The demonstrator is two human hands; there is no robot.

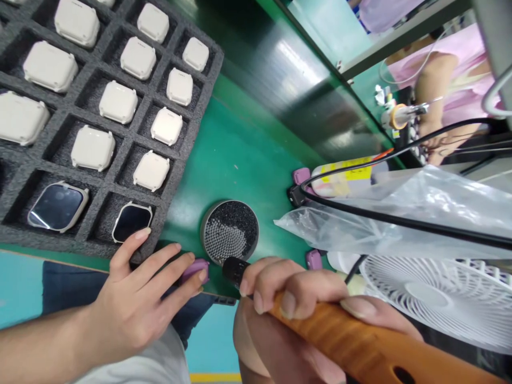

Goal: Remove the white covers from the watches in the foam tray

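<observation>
From the head camera, the left hand [136, 304] sits at the lower left, its fingers narrowed, with the fingertips [192, 274] closed on a small purple piece [196, 269]. The right hand [288, 288] has its fingers wrapped firmly around a wooden-handled tool [344, 336], whose black tip [234, 269] lies just beside a round metal tin [230, 232] of black and silver granules. The left hand is touching the corner of a grey foam tray [188, 181] on a green mat [240, 160]. Most tray cells hold cream watch cases [138, 58]; two at the hand's end hold dark-screened watches [132, 221]. A clear plastic bag [400, 218] and a white fan [432, 298] lie to the right. Beyond, a co-worker's hand [432, 133] and pink sleeve [460, 80] show at the upper right.
</observation>
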